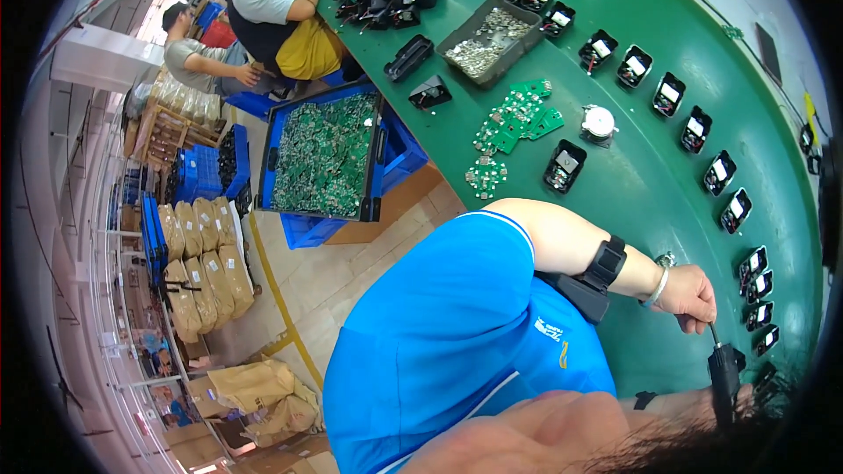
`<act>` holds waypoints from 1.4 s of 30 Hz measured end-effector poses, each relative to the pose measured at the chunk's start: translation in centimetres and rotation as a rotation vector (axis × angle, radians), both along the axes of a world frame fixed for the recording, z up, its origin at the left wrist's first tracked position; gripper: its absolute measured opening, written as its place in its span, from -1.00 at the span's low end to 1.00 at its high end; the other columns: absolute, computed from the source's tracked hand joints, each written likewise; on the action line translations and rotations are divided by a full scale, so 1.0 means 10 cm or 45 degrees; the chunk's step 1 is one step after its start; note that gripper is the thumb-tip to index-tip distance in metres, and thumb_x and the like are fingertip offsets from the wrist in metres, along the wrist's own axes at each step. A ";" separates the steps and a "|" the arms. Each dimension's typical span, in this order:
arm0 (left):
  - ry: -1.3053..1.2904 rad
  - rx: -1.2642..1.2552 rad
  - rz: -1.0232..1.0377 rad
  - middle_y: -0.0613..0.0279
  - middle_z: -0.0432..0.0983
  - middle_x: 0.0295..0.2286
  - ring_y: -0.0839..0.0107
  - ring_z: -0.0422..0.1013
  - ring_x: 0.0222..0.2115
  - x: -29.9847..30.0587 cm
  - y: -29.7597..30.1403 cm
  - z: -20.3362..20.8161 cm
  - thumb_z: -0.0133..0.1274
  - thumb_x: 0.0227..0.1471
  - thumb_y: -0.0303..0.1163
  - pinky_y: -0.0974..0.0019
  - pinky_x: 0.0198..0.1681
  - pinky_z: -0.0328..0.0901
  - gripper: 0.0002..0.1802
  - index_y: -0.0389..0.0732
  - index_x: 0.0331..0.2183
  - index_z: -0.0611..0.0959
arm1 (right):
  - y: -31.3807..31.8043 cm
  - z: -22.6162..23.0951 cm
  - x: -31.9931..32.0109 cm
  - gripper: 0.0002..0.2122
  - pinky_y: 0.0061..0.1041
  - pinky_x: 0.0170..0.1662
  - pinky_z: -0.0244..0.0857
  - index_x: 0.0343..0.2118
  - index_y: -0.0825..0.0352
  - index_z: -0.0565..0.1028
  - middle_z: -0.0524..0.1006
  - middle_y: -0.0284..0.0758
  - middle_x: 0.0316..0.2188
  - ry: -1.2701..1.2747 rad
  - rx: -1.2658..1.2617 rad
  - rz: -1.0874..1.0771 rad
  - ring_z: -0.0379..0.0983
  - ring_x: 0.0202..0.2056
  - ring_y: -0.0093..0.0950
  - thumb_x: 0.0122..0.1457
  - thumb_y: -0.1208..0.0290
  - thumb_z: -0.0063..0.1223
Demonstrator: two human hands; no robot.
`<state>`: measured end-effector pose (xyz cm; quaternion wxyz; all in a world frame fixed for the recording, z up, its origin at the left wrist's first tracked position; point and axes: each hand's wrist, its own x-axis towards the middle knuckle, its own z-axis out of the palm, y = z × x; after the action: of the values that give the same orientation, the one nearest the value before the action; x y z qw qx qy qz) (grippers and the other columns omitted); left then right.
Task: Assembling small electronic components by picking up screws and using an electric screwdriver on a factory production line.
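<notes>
My left hand (pixel 688 297) is closed in a pinch over the green table, with a bracelet at its wrist and a black strapped device on the forearm. What its fingertips hold is too small to make out. The metal bit of a black electric screwdriver (pixel 724 379) points up and reaches those fingertips. My right hand (pixel 745 397), partly hidden by the tool and by hair at the lower edge, is wrapped round the screwdriver's body. Just beyond both hands stand small black housings (pixel 760 314) with white parts and wires inside.
More open black housings (pixel 669 94) curve along the green table (pixel 615 193). A grey bin of metal parts (pixel 492 39), green circuit boards (pixel 518 118), a round white-metal part (pixel 599 125) and a black housing (pixel 565 167) lie to the left. A board-filled crate (pixel 378 154) stands beside the table; two people are beyond.
</notes>
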<state>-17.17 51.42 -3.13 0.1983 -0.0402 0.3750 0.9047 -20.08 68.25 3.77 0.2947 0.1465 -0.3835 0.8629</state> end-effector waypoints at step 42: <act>1.621 -2.245 -0.118 0.15 0.30 -0.37 0.25 0.13 -0.18 -1.68 -0.01 -0.27 0.20 -0.59 -0.13 0.18 -0.01 -0.10 -0.31 -0.28 -0.32 0.38 | -0.23 -0.44 -1.24 -0.75 -0.45 -0.49 0.13 -0.33 0.30 0.23 0.35 -0.32 -0.67 -0.199 0.150 -0.296 0.23 -0.63 -0.48 -0.11 0.37 -0.17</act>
<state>-33.96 51.31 -5.85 -0.0970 0.3220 0.9274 0.1638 -32.47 65.98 -0.68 0.3526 0.0505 -0.4695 0.8079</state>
